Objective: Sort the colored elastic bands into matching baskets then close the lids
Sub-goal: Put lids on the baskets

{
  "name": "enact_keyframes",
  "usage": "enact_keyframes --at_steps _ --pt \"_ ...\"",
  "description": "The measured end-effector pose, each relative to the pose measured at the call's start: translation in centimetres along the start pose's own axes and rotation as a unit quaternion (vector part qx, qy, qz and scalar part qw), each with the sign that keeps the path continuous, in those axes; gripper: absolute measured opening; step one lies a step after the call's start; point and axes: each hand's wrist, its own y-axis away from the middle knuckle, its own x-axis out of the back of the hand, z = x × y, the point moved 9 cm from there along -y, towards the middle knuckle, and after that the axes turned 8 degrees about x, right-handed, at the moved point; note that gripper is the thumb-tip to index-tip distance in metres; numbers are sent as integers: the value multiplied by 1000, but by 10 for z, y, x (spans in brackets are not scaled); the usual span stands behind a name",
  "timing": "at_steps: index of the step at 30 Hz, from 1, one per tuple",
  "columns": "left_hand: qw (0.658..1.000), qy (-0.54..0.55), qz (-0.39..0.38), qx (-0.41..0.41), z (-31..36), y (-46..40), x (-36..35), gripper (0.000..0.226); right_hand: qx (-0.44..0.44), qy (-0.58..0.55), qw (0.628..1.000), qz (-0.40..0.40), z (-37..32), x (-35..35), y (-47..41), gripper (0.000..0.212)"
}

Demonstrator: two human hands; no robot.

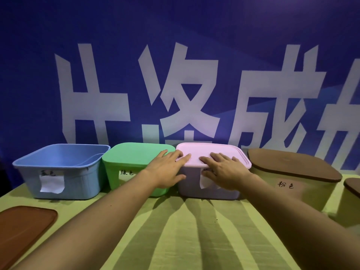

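Pink lid (214, 151) lies flat under both hands' spread, straight fingers (209, 159), on its basket (194, 190).

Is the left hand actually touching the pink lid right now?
Touching. The head view shows the left hand with straight fingers lying on the near left corner of the pink lid, no gap visible; the right hand presses its front edge.
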Motion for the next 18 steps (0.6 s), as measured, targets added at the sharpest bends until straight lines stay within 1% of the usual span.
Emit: enact_keyframes --at_steps 4,11,15,18 --pt "1000 4 10 6 2 4 3 78 4 28 999 45 -1 6 5 63" --pt "1000 6 22 4 6 14 6 77 -3 13 998 63 -3 11 11 66" --pt "999 16 32 17 -1 29 11 78 6 -6 997 76 -24 23 17 65" --pt "997 41 48 45 -16 55 25 75 29 -19 994 105 -55 38 15 61"
